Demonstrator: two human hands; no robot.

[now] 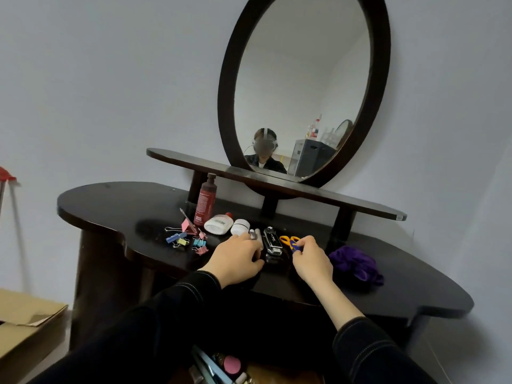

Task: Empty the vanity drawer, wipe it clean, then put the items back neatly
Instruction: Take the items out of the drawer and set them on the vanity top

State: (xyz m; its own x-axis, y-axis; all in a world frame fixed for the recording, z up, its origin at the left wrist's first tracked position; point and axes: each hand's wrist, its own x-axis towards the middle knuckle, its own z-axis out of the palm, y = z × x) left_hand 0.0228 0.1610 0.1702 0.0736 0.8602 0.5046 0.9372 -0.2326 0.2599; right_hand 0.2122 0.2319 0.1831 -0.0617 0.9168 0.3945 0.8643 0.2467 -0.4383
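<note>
The vanity drawer [221,370] stands open at the bottom edge, with a pink round compact and pens inside. On the dark vanity top [116,206] lie coloured binder clips [188,238], a dark red bottle [206,200], a white bottle on its side [219,224], a white jar [240,226] and a black stapler [273,242]. My left hand [238,259] lies palm down with its fingers curled round a small pale tube [257,234]. My right hand [311,259] pinches the orange and blue scissors [289,241] on the top.
A crumpled purple cloth [356,263] lies right of my right hand. A raised shelf [360,205] and oval mirror [304,87] stand behind the items. A cardboard box [25,325] sits on the floor at the left.
</note>
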